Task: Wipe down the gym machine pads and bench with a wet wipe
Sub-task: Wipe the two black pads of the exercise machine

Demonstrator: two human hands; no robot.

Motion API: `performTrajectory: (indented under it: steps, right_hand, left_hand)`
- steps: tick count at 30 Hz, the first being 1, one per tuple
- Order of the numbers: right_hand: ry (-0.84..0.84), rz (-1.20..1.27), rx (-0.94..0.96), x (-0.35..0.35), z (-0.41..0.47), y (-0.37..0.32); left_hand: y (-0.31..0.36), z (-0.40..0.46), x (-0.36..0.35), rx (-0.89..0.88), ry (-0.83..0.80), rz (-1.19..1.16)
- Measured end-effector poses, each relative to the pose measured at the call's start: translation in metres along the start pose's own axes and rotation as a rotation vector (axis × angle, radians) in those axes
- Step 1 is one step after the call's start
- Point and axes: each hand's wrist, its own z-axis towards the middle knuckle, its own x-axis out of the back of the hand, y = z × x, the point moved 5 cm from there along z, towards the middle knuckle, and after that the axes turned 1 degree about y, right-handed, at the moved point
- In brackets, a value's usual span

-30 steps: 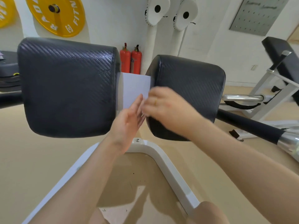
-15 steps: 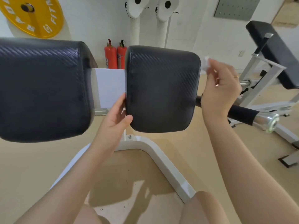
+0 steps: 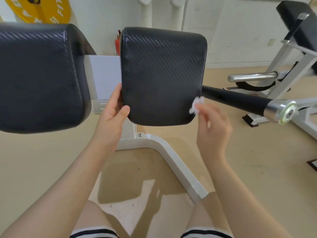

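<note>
1. Pads: two black textured pads in view. The left pad (image 3: 39,78) fills the left side; the right pad (image 3: 163,74) sits at centre. A white panel (image 3: 105,76) shows in the gap between them
2. Left hand (image 3: 112,112): grips the right pad at its lower left edge, thumb curled onto the front face, fingers behind the edge
3. Right hand (image 3: 212,124): blurred; fingers bunched and pinching the wipe (image 3: 196,104)
4. Wipe: one, white and crumpled, at the lower right corner of the right pad, touching or just beside its edge; cannot tell which
5. Handle bar (image 3: 240,100): one black bar with a chrome end cap, running out to the right from behind the right pad
6. Frame (image 3: 180,167): one white steel frame below the pads, on a beige floor (image 3: 34,169)
7. Bench (image 3: 298,19): one, black padding on a white stand, at far right, well apart from the hands; one chrome bar (image 3: 252,76) lies in front of it
8. Weight plate (image 3: 42,9): one, yellow, against the wall at upper left
9. Fire extinguisher (image 3: 117,46): one red one partly seen behind the right pad
10. Person: two bare forearms and two knees in view
</note>
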Motion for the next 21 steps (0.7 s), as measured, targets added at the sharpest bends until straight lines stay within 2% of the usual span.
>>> performTrajectory:
  steps: [1, 3, 8, 10, 12, 13, 16, 18, 20, 21]
  right_hand:
    - [0.052, 0.005, -0.011, 0.001, 0.016, -0.003]
    - [0.048, 0.026, -0.044, -0.003, 0.036, -0.004]
    - [-0.278, 0.029, -0.006, -0.02, 0.001, -0.006]
    - [-0.402, -0.079, 0.151, -0.03, -0.032, -0.015]
    - [-0.534, -0.074, 0.324, -0.039, -0.047, -0.033]
    - [-0.535, -0.04, 0.348, -0.042, -0.042, -0.042]
    - [-0.347, 0.042, 0.306, -0.047, 0.014, -0.071]
    - [-0.152, -0.005, 0.332, -0.05, 0.05, -0.089]
    - [-0.073, -0.094, 0.39, -0.06, 0.062, -0.096]
    - [-0.091, -0.114, 0.381, -0.068, 0.058, -0.097]
  left_hand:
    - [0.001, 0.0, 0.0, -0.001, 0.001, 0.0]
    - [0.001, -0.002, -0.001, -0.005, 0.007, 0.004]
    - [-0.001, -0.003, 0.0, 0.003, -0.007, -0.062]
    - [0.001, -0.002, 0.0, 0.008, -0.06, -0.141]
    - [0.006, -0.003, 0.0, 0.008, -0.121, -0.194]
    - [0.007, -0.003, 0.001, 0.01, -0.14, -0.208]
    - [0.008, -0.003, 0.005, 0.034, -0.154, -0.206]
    - [0.006, -0.002, 0.007, 0.071, -0.122, -0.203]
    - [0.003, -0.001, 0.008, 0.115, -0.087, -0.262]
    - [0.002, -0.002, 0.009, 0.125, -0.072, -0.308]
